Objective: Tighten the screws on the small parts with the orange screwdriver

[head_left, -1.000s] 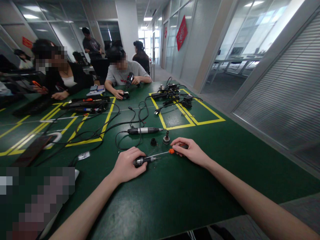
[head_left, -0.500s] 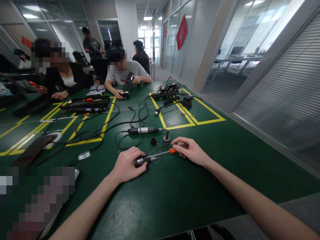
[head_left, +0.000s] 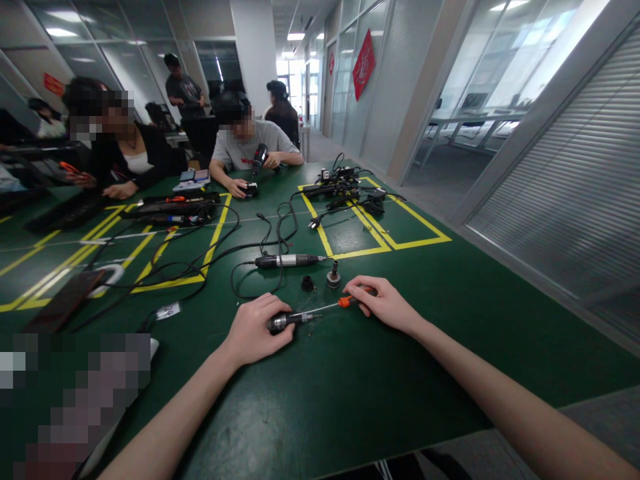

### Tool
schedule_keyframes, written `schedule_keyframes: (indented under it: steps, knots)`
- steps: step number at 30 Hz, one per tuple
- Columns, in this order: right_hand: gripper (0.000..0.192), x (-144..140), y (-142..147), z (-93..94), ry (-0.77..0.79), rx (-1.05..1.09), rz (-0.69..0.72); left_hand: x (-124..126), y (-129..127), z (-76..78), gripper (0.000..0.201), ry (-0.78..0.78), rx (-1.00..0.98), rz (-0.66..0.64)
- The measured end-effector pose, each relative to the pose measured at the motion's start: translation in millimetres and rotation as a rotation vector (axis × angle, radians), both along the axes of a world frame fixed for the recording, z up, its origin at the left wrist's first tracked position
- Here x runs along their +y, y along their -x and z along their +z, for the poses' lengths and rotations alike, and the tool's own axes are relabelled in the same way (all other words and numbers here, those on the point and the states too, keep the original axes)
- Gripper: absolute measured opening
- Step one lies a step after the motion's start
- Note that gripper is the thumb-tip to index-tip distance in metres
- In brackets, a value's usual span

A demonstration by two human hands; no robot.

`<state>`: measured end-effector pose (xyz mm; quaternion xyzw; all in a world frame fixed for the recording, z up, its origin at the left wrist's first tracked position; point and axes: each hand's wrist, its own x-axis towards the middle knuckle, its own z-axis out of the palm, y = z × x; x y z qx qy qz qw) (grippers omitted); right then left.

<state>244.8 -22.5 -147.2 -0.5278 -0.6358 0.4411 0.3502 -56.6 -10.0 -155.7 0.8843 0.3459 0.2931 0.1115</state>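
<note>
My left hand [head_left: 255,328] rests low over the table, its fingers wrapped round a dark cylindrical tool body with a narrow metal front end [head_left: 301,318] pointing right. From the other side my right hand [head_left: 384,304] grips a screwdriver with an orange handle [head_left: 345,302]. Its thin shaft points left and lies against or just behind the tool's front end; I cannot tell whether the tip touches. Just beyond the hands stand a small black cone-shaped cap [head_left: 307,284] and an upright metal part with a round base [head_left: 333,275].
An electric screwdriver [head_left: 289,261] with a cord lies behind the small parts. Cables and black tools [head_left: 345,185] lie near yellow tape rectangles. A dark phone-like slab [head_left: 65,300] is at left. Across the green table [head_left: 360,407], a person [head_left: 255,143] holds a power drill.
The screwdriver and my right fingers have shifted slightly, with the shaft's visible end a little farther right. My left hand and its tool body stay in place.
</note>
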Motion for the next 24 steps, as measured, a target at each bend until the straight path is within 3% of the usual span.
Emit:
schedule_keyframes:
  steps: [7,13,19,24]
  knots:
    - [0.041,-0.8,0.1,4.1,0.005,0.122,-0.013,-0.3,0.3,-1.0,0.01,0.009,-0.004,-0.003]
    - [0.043,-1.2,0.3,3.5,0.044,0.041,0.012,0.3,0.7,-0.9,0.009,0.0,0.001,-0.005]
    - [0.042,0.0,0.3,2.9,-0.004,0.104,0.0,1.0,0.5,-2.8,0.009,-0.011,-0.005,-0.009]
    - [0.045,0.3,0.1,-0.7,0.075,0.07,0.032,1.3,0.8,-3.5,0.008,-0.019,-0.014,-0.007]
